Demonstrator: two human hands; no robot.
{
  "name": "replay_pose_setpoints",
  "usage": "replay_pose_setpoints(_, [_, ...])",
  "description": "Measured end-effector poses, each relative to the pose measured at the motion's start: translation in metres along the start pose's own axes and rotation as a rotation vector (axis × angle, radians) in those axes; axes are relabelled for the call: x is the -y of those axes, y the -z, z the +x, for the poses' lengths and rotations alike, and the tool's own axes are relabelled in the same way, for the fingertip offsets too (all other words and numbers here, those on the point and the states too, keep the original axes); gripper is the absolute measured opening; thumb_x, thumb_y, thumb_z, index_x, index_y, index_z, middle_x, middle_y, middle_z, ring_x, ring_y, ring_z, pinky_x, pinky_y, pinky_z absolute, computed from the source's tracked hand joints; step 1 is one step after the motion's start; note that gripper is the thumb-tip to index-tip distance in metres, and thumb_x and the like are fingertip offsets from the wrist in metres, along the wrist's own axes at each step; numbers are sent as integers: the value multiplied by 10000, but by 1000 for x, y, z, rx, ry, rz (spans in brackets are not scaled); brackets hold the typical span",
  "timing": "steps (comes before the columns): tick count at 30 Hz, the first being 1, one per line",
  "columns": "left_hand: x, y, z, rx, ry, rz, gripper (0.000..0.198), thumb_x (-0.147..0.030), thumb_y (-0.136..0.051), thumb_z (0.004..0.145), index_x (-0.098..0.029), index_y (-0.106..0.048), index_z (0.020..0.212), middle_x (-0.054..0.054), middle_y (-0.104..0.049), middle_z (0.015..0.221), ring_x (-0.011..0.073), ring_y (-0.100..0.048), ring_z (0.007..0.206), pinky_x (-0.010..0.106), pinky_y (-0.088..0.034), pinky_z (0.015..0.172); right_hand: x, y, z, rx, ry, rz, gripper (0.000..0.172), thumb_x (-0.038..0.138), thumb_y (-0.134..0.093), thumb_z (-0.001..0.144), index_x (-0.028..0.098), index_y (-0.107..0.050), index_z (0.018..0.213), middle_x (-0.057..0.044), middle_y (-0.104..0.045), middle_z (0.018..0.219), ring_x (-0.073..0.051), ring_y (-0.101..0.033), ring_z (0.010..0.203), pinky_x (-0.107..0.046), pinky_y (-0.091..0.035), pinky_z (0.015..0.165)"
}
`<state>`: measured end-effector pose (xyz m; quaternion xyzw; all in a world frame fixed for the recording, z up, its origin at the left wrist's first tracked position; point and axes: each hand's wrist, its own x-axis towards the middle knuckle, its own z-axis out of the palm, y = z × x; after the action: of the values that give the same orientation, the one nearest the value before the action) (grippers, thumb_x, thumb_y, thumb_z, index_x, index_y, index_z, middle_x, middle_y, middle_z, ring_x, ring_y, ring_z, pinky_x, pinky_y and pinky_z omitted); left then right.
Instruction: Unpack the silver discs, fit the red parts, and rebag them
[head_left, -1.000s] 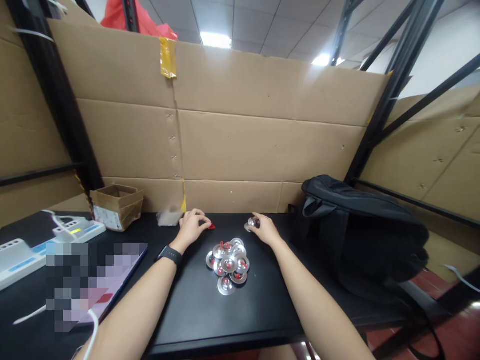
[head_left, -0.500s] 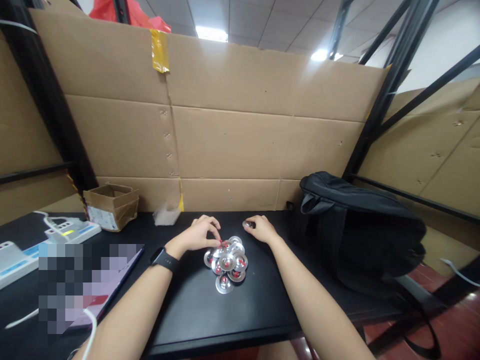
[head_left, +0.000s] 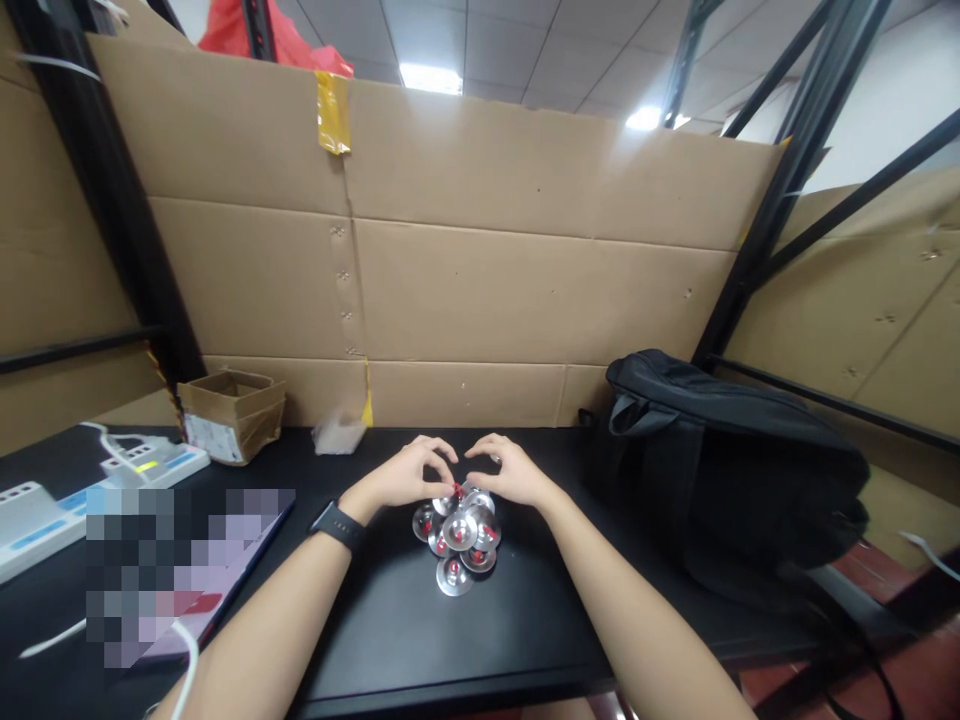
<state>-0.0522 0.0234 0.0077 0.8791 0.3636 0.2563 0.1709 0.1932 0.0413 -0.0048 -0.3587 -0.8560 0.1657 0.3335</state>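
A small pile of shiny metal discs with red centres (head_left: 459,535) lies on the black table (head_left: 420,640). My left hand (head_left: 409,475), with a black watch at the wrist, pinches a small red part (head_left: 456,491) at the pile's far edge. My right hand (head_left: 506,472) is beside it, fingers curled over a metal disc at the top of the pile. The fingertips of both hands almost meet above the pile.
A black backpack (head_left: 720,460) lies on the right of the table. At the back left sit a small open cardboard box (head_left: 232,412) and a crumpled clear bag (head_left: 339,434). White power strips (head_left: 90,490) and a blurred sheet are at the left. Cardboard walls surround the table.
Both hands have drawn back from the table's far side and come together over the pile. The left brought the red part, the right the metal disc.
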Motion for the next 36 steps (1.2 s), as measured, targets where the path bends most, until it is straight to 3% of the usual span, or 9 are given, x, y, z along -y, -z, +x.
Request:
replay_pose_setpoints(3, [-4, 2, 2, -102, -2, -5, 143, -443, -732, 785, -328, -797, 838, 27, -629, 1217, 257, -526, 1185, 420, -391, 1068, 18, -5, -1, 66, 57, 50, 519, 450, -864, 662, 266, -728, 1127, -69, -665, 1135, -249, -606, 1052, -392, -450, 954])
replay_pose_setpoints(7, [-8, 2, 3, -204, 11, 12, 144, -446, -730, 792, -324, -796, 830, 32, -617, 1230, 274, -496, 1203, 455, -391, 1069, 25, -14, -1, 16, 62, 80, 410, 403, -860, 681, 240, -751, 1041, -57, -689, 1005, -226, -645, 930, -353, -480, 861])
replay_pose_setpoints(11, [-11, -1, 5, -280, 19, 33, 112, -413, -731, 795, -320, -795, 795, 29, -631, 1194, 272, -503, 1182, 452, -410, 1047, 26, -18, 0, -33, 61, 42, 442, 415, -890, 627, 239, -752, 1008, -43, -680, 984, -222, -643, 911, -342, -476, 842])
replay_pose_setpoints(14, [-13, -3, 7, -328, 18, 27, 122, -402, -720, 805, -302, -786, 780, 33, -644, 1166, 264, -523, 1159, 434, -429, 1028, 29, -20, -1, -76, 36, -15, 355, 448, -843, 687, 241, -755, 962, -36, -674, 939, -215, -632, 895, -341, -468, 826])
replay_pose_setpoints(20, [-5, 0, 10, -597, 100, -51, 198, -355, -568, 913, -231, -719, 882, 50, -681, 1008, 214, -614, 1019, 374, -464, 970, 32, -18, 1, -215, -40, 54, 334, 449, -761, 777, 247, -730, 1042, -38, -660, 994, -190, -618, 887, -326, -487, 822])
replay_pose_setpoints(28, [-5, -17, 15, -457, 55, -166, 148, -330, -697, 810, -238, -758, 908, 66, -670, 1081, 237, -616, 1054, 392, -482, 972, 27, -27, 3, -258, -106, 322, 327, 486, -721, 817, 232, -745, 1021, -52, -610, 1039, -164, -609, 842, -260, -503, 643])
replay_pose_setpoints(36, [-14, -20, 14, -605, 14, -127, 110, -331, -711, 800, -244, -772, 823, 48, -685, 992, 224, -622, 993, 376, -499, 920, 32, -26, 4, -246, -123, 408, 343, 509, -694, 830, 210, -739, 993, -60, -595, 1024, -157, -600, 807, -245, -475, 577])
